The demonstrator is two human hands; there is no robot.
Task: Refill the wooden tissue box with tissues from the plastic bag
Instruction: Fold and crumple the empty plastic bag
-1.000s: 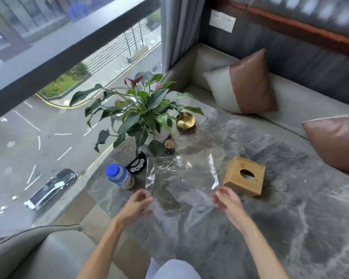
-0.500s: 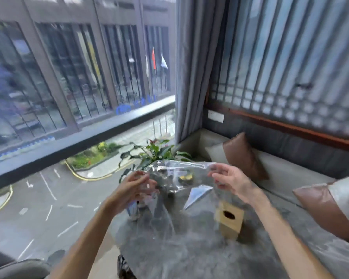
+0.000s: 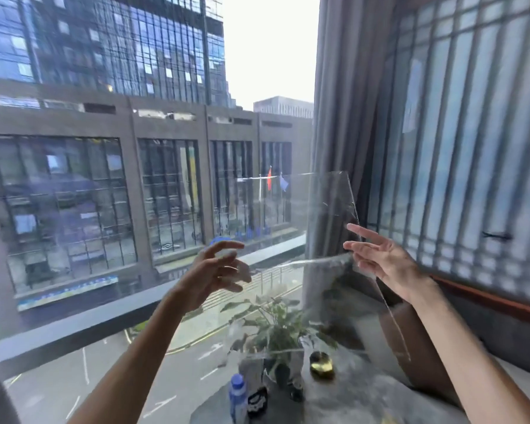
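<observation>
I hold a clear, empty-looking plastic bag (image 3: 312, 228) up at chest height in front of the window. It is spread between my hands, and its top flap stands up against the curtain. My left hand (image 3: 218, 270) pinches the bag's left edge with curled fingers. My right hand (image 3: 380, 258) grips the right edge near the thumb, with the other fingers stretched out. A loose edge of the bag trails down past my right wrist. Neither the wooden tissue box nor any tissues are in view.
Low in the frame is the grey marble table (image 3: 343, 402) with a leafy potted plant (image 3: 276, 332), a blue-capped bottle (image 3: 237, 396) and a small gold bowl (image 3: 320, 365). A grey curtain (image 3: 337, 117) hangs right of the window, and a brown cushion (image 3: 416, 347) lies behind my right arm.
My view has swung up from the table to the buildings outside. Both hands have lifted the bag from the tabletop to chest height, and the tissue box has dropped out of view.
</observation>
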